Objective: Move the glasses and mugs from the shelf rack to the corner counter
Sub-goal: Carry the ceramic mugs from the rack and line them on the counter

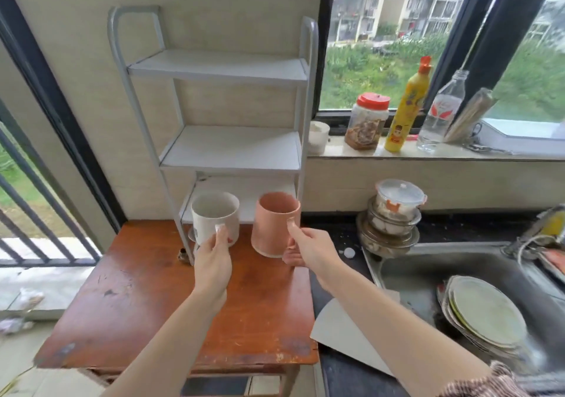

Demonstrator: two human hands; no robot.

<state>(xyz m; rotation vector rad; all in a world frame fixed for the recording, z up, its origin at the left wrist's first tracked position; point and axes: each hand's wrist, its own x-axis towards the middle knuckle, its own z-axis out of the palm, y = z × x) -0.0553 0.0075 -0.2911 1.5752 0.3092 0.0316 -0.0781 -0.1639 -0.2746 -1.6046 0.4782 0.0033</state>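
Two mugs held in front of the rack [214, 115], whose upper two shelves are bare. The left hand [213, 256] is closed on the white mug [215, 217], thumb pressed on its near wall; the right hand [308, 251] is closed on the pink mug [275, 224], thumb at the rim and fingers at what is probably the handle, which is hidden. Both mugs stand upright, side by side but apart, before the lowest shelf and above the far edge of the wooden table [146, 302]; whether they rest on anything cannot be told. The dark counter [333, 231] lies at the table's right edge, a sink [458, 271] with stacked plates [486, 320] beyond it. Judged step: carrying the mugs away from the rack. To do it well, keep each mug level, draw both clear of the rack's front posts, hold them apart so they do not knock together, and set them down gently on bare counter away from the sink edge and the stacked containers [394, 213].
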